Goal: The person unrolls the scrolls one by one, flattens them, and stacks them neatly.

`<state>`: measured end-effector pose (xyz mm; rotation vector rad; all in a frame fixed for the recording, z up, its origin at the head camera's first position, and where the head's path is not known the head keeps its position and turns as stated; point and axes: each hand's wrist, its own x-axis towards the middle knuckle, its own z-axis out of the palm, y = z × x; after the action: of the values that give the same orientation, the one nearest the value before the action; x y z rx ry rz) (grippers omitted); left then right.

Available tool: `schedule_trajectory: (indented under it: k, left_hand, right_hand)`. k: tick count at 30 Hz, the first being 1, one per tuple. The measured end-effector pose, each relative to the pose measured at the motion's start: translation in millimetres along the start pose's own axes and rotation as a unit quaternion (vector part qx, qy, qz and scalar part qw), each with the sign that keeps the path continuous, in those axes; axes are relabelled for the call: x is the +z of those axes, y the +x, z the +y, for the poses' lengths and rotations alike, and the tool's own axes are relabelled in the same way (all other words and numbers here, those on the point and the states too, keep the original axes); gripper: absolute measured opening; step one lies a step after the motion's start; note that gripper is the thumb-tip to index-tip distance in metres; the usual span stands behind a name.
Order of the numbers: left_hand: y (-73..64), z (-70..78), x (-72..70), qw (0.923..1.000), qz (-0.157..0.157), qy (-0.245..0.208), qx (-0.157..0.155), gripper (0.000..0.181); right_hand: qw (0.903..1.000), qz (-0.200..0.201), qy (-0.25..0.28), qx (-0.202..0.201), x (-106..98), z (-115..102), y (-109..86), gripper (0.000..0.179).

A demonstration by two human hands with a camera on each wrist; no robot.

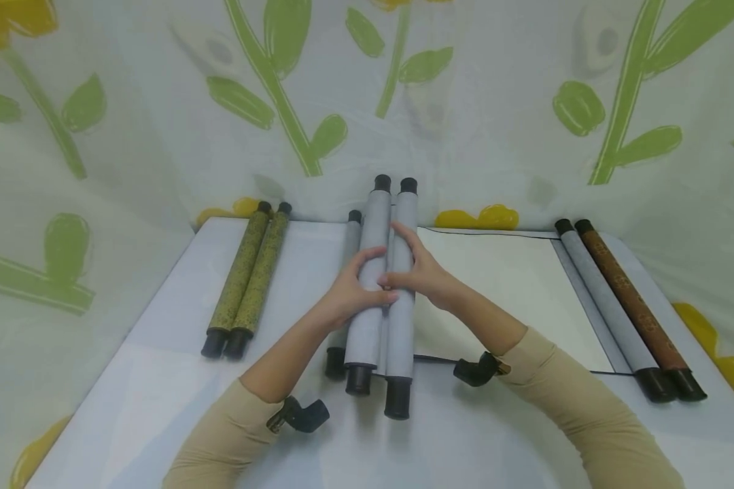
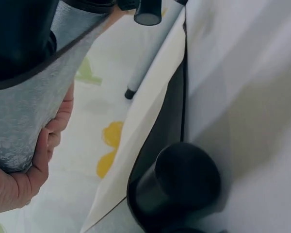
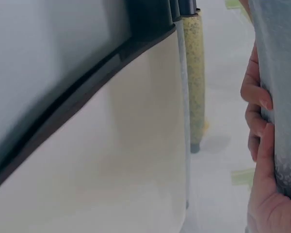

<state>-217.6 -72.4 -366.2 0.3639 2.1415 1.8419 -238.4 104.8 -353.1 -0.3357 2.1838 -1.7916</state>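
Observation:
In the head view, a pale grey scroll with two rolls (image 1: 368, 285) and black end caps is held up over the table. My left hand (image 1: 355, 292) grips its left roll, thumb across the near face. The right hand (image 1: 425, 272) holds the right roll (image 1: 402, 319), with its thumb reaching toward the left one. Both wrist views show fingers curled round the silvery, patterned roll (image 3: 286, 97). Below it lies a partly unrolled scroll with a cream sheet (image 1: 501, 292), a grey roll (image 1: 336, 333) at its left end and another grey roll (image 1: 612, 305) at its right.
A yellow-green speckled scroll (image 1: 245, 285) with black caps lies at the table's left. On the far right a brown patterned roll (image 1: 630, 299) rests beside the grey one. Behind the white table (image 1: 128, 394) hangs a cloth (image 1: 465, 156) printed with green leaves and yellow flowers.

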Motion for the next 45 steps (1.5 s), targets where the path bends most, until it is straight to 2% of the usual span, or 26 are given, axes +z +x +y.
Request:
schedule_trajectory:
  k: [4,11,15,19,24,32,40,45]
  left_hand:
    - [0.4,-2.3,4.0,0.9999,0.001,0.013,0.002,0.078]
    - [-1.6,-4.8,11.1,0.9999,0.012,0.005,-0.004,0.070]
    - [-4.8,-5.5,16.6,0.9997,0.019,0.017,-0.001,0.062]
    - [-6.1,-5.7,23.7,0.9988,0.040,0.023,0.016,0.054]
    - [-6.1,-6.8,29.4,0.9972,0.063,0.027,0.029,0.058]
    - [-5.5,-4.2,32.1,0.9952,0.074,0.046,0.044,0.061]
    - [-5.5,-2.5,28.4,0.9958,0.072,0.045,0.034,0.054]
    - [-2.9,-3.0,27.9,0.9950,0.073,0.057,0.038,0.051]
  right_hand:
    - [0.9998,-0.014,0.009,0.010,-7,3,-8.6,0.100]
    - [0.9994,0.003,0.025,0.026,-16,6,-18.7,0.098]
    - [0.9991,0.033,0.023,0.015,-18,10,-19.8,0.096]
    - [0.9969,0.079,-0.005,0.005,-15,11,-21.4,0.095]
    - [0.9941,0.102,-0.038,0.003,-11,8,-24.2,0.097]
    - [0.9896,0.119,-0.077,0.022,-16,3,-29.1,0.095]
    - [0.9920,0.115,-0.017,0.049,-26,7,-33.4,0.088]
    - [0.9900,0.131,-0.037,0.037,-29,11,-33.0,0.093]
